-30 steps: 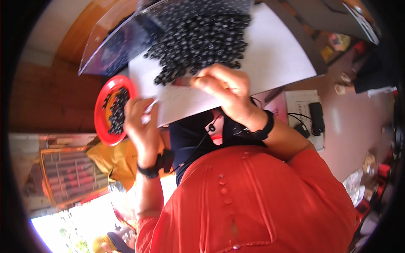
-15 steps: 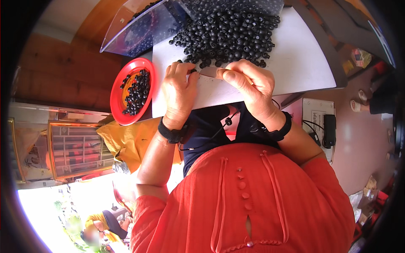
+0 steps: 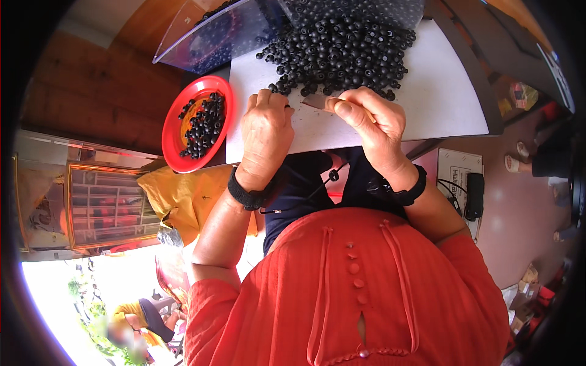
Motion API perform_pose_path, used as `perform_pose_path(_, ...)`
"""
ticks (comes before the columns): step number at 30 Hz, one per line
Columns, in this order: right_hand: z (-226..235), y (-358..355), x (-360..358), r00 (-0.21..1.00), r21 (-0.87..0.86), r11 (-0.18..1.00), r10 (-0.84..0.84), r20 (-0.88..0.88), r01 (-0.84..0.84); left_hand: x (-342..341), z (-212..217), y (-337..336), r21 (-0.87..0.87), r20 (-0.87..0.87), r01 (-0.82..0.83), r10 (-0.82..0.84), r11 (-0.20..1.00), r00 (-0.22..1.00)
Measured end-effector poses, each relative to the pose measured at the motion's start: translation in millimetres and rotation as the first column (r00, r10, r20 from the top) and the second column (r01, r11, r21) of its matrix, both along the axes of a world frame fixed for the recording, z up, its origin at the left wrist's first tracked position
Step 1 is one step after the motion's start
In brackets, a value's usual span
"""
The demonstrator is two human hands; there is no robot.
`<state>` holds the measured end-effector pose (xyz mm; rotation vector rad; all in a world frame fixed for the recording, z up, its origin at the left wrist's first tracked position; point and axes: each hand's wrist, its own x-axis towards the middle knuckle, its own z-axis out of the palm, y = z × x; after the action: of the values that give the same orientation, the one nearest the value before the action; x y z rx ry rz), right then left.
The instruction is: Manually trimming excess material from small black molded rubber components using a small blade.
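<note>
My left hand [image 3: 267, 133] is closed in a pinch over the front of the white board [image 3: 448, 91]. A bit of a small black round piece [image 3: 287, 107] shows at its fingertips; the rest is hidden by the fingers. My right hand [image 3: 375, 125] grips a small flat blade [image 3: 315, 102] between thumb and forefinger, its tip pointing left toward the left hand but apart from it. Just beyond both hands lies a large heap of black round pieces [image 3: 342, 58], some with hollow ends. Small dark crumbs dot the board beneath the blade.
Left of the board, a red plate [image 3: 228, 116] holds several black pieces. A clear plastic bin [image 3: 223, 43] lies behind it, at the heap's left. Yellow wrapping [image 3: 183, 195] hangs below the plate. A white box [image 3: 455, 165] with a black adapter [image 3: 474, 195] is at right. Other people appear at the edges.
The blade has drawn slightly away from the left hand and shows more plainly. My left hand has rolled so its back faces up more. The whole view has shifted a little.
</note>
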<state>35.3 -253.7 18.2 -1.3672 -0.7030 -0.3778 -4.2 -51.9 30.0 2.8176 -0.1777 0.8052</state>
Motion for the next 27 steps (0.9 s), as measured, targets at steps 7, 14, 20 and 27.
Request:
perform_pose_path(7, 2, 6, 0, 0.999, -0.061, 0.998, 0.004, -0.041, -0.007, -5, 1, 7, -0.101, 0.012, 0.053, -0.052, 0.994, 0.999)
perform_pose_path(14, 12, 7, -6, 0.987, -0.102, 0.994, 0.019, -0.158, -0.036, -33, 12, 13, -0.993, -0.071, -0.037, -0.333, 0.108, 0.94)
perform_pose_path(20, 12, 18, -6, 0.995, -0.348, 0.936, -0.069, -0.067, 0.041, -38, -1, 18, -0.961, 0.187, 0.084, -0.394, -0.264, 0.9)
perform_pose_path(27, 10, 21, -3, 0.992, -0.437, 0.899, -0.088, -0.089, 0.04, -40, 1, 12, -0.959, 0.182, 0.074, -0.395, -0.273, 0.9)
